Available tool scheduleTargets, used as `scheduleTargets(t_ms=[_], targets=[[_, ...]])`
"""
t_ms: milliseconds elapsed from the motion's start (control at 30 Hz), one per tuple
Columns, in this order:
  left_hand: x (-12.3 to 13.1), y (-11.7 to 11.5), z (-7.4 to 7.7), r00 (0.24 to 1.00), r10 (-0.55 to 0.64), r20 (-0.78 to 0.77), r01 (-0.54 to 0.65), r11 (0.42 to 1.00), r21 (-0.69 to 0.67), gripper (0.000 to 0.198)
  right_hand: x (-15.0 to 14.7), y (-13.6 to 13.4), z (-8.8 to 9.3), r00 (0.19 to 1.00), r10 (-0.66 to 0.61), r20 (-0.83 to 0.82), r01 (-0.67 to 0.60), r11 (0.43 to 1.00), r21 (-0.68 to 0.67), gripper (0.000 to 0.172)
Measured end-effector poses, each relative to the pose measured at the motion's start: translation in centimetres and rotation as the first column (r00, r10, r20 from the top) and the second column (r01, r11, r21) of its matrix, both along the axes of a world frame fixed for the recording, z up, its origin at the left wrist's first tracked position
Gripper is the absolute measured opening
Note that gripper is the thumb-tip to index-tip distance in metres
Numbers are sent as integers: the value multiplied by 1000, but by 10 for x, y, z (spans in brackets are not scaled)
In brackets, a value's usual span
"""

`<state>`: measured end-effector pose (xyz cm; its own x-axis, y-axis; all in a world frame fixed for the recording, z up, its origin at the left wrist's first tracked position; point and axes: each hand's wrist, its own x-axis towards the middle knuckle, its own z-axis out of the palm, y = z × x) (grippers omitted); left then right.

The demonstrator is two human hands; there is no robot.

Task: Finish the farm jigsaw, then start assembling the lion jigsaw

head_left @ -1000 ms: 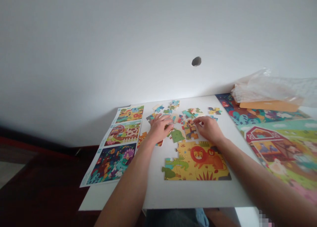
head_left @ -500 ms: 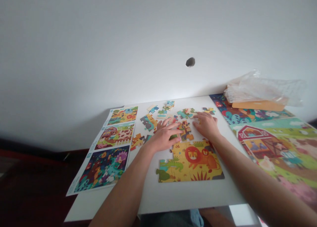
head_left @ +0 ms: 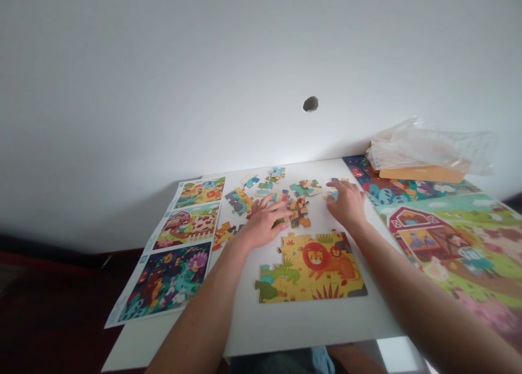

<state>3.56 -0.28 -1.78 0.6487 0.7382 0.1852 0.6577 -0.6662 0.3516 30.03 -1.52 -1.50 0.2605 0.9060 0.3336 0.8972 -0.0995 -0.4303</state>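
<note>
My left hand is spread, fingers apart, over loose jigsaw pieces; a green piece shows beneath its fingers. At the upper right of the table my right hand reaches over a blue-and-yellow jigsaw piece, thumb and index finger apart on either side of it. Below both hands lies a partly joined jigsaw with two lions and a crocodile. Between the hands is a giraffe piece. More loose pieces, among them a grey-and-yellow one and a teal one, lie farther back.
On the left hangs a sheet with three pictures, partly over the table edge. To the right are a farm picture and a dark forest picture. A clear plastic bag rests on an orange box against the white wall.
My right hand has moved right, away from the teal pieces and onto the piece at the upper right. My left hand stays nearly in place over the loose pieces.
</note>
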Motion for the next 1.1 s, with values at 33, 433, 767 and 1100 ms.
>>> scheduleTargets(t_ms=[33,433,767,1100], targets=[[-1,1,-1,1000,2,6,-2,1000,2,34,5,0,3,998,-64,0,64,998,29,39],[-3,8,-7,999,41,10,-41,999,25,36,31,-3,8,981,-191,37,193,926,-324,35],[-4,9,-7,994,106,-17,-104,991,86,33,23,2,1,994,-110,24,112,939,-325,39],[-37,17,4,347,912,-218,-934,356,2,85,27,-1,0,970,-221,103,242,927,-288,49]])
